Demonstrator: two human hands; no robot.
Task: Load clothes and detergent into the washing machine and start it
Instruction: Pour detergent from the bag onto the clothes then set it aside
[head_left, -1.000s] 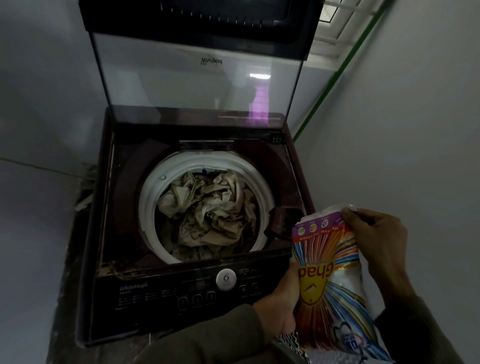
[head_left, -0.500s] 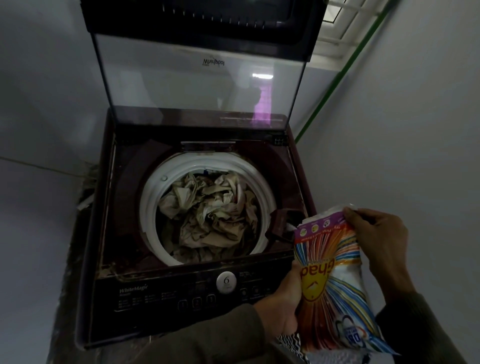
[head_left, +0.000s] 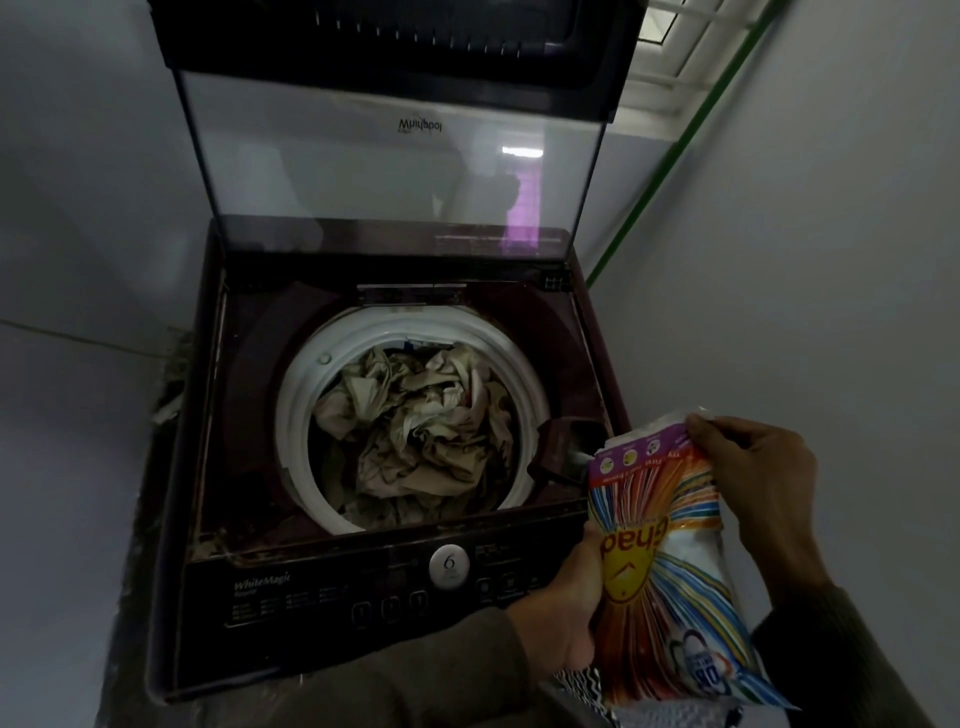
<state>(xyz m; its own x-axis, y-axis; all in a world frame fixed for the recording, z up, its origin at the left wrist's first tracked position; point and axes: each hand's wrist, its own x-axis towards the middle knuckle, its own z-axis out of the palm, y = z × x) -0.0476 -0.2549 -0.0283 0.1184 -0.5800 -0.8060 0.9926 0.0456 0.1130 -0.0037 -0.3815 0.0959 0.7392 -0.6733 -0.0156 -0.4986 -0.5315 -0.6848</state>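
Observation:
A dark top-loading washing machine (head_left: 270, 587) stands in the corner with its glass lid (head_left: 395, 166) raised. Crumpled beige clothes (head_left: 415, 436) fill the white-rimmed drum (head_left: 291, 415). A colourful detergent bag (head_left: 670, 561) is held upside down over the machine's front right corner. My left hand (head_left: 566, 608) grips the bag's left side low down. My right hand (head_left: 753, 478) pinches its top right corner. An open detergent compartment (head_left: 566, 447) lies just left of the bag's upper end.
The control panel with a round silver dial (head_left: 450, 566) and several buttons runs along the machine's front. White walls close in on the left and right. A green pipe (head_left: 670, 161) runs up the right wall toward a vent.
The bag and both hands have stayed almost in place, shifting only slightly. The clothes and the lid are unchanged.

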